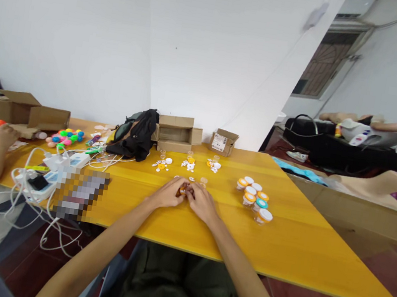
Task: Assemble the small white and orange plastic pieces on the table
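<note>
Forearms (pixel 113 236) flank a small, partly hidden orange piece (pixel 181 190).

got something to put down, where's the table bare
The table is bare right of the lidded cups, and between them and the right hand. Crowded: the far middle, with small parts; the left, with the power strip.

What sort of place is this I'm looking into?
Probably an informal workroom: loose parts lie in small piles on a long yellow table, with lidded cups grouped nearby and open cardboard boxes behind.
</note>
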Tool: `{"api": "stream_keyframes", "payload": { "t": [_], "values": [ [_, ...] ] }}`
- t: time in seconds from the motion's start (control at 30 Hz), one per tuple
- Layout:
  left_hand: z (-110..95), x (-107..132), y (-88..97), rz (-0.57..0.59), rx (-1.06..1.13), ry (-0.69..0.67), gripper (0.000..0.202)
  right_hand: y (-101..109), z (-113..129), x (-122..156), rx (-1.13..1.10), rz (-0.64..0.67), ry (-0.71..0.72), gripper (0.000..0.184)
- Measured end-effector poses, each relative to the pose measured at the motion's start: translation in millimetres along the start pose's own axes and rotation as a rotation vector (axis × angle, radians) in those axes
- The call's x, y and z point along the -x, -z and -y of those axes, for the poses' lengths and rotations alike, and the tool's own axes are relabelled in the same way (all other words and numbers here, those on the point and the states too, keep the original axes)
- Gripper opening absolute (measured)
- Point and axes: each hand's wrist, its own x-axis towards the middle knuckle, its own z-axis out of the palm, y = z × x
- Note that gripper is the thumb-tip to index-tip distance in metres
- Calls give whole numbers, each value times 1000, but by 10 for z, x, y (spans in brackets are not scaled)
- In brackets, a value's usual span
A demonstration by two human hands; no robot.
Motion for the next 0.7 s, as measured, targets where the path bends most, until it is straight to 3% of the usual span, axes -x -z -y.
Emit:
{"api": "stream_keyframes", "payload": {
  "t": [0.7],
  "values": [
    [-4,-9,8,23,-13,-9,33,38,39,9,51,32,-9,18]
  ]
}}
